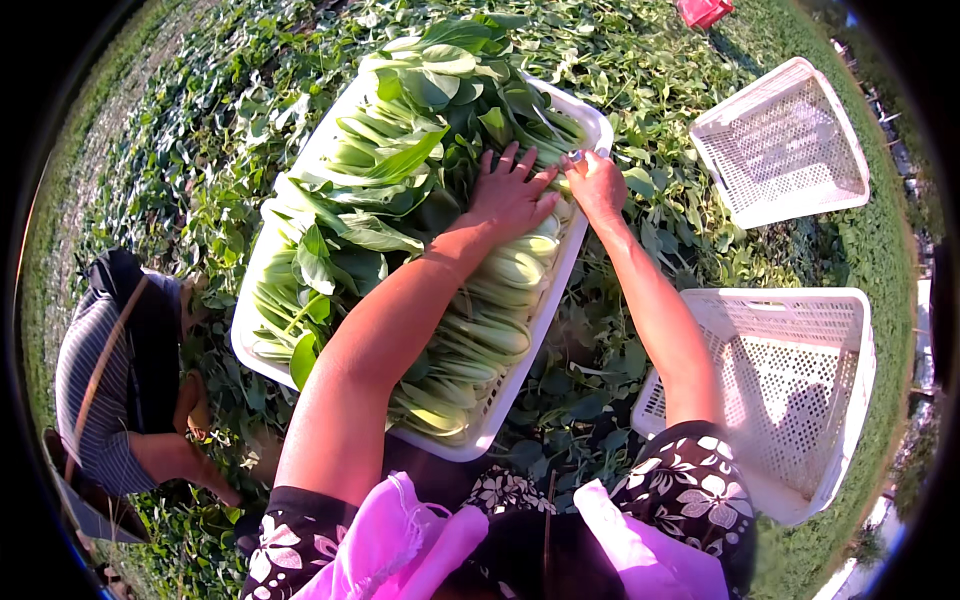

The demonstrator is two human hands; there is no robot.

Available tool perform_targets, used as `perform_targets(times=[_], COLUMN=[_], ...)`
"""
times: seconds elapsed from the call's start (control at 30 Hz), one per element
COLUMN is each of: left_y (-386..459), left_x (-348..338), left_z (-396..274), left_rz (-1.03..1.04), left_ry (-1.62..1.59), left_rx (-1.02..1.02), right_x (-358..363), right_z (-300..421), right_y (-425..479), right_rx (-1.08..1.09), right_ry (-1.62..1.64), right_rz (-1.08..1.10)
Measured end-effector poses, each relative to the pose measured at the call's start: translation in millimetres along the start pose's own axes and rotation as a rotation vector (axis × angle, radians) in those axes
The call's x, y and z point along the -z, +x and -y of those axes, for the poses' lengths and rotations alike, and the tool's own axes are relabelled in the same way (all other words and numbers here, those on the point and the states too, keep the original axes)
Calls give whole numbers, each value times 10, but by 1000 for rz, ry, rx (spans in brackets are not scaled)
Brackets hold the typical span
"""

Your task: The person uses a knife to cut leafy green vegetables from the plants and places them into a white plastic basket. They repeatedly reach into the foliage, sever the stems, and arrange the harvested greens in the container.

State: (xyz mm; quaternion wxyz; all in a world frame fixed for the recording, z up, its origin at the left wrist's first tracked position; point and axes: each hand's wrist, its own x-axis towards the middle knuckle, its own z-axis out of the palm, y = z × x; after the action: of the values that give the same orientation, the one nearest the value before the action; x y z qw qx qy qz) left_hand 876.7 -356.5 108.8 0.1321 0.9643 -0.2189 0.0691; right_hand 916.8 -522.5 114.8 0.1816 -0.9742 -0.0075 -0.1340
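Before me stands a white plastic crate [495, 420], filled with rows of leafy green vegetables with pale stalks [480, 334] that look like bok choy. The stalk ends face the crate's long sides and the leaves meet in the middle. My left hand [514, 191] lies on the vegetables near the right side, its fingers spread. Close beside it, at the crate's right rim, my right hand [595, 182] has its fingers curled by the stalk ends; a small shiny thing shows at its index finger. Whether it grips a stalk is hidden.
Two white perforated crates, one at the upper right [787, 150] and one at the lower right [787, 405], lie on the leafy field. A co-worker in a striped top [101, 375] bends down at the left. A red object [703, 11] is at the top edge.
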Motion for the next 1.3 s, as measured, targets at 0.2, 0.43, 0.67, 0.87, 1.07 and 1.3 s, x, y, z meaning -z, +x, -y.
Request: perform_targets(times=[0.2, 0.43, 0.67, 0.87, 1.07, 1.3], left_y=[57, 19, -649, -2703, -5654, -9372], left_x=[-33, 400, 2003, 3268, 3895, 3091], left_z=[209, -52, -120, 548, 443, -597], left_rz=[138, 167, 54, -298, -696, -586], left_ry=[-117, -140, -1025, -963, -657, -89], left_rx=[83, 160, 24, 123, 937, 1843], right_x=[56, -68, -28, 479, 1449, 845], right_z=[304, 61, -513, 113, 1542, 4377], right_y=[-30, 65, 467, 799, -191, -2699], right_rx=[10, -128, -94, -75, 500, 1006], right_ry=[-76, 118, 936, 1005, 931, 686], right_rz=[-101, 18, -97, 8, 538, 1551])
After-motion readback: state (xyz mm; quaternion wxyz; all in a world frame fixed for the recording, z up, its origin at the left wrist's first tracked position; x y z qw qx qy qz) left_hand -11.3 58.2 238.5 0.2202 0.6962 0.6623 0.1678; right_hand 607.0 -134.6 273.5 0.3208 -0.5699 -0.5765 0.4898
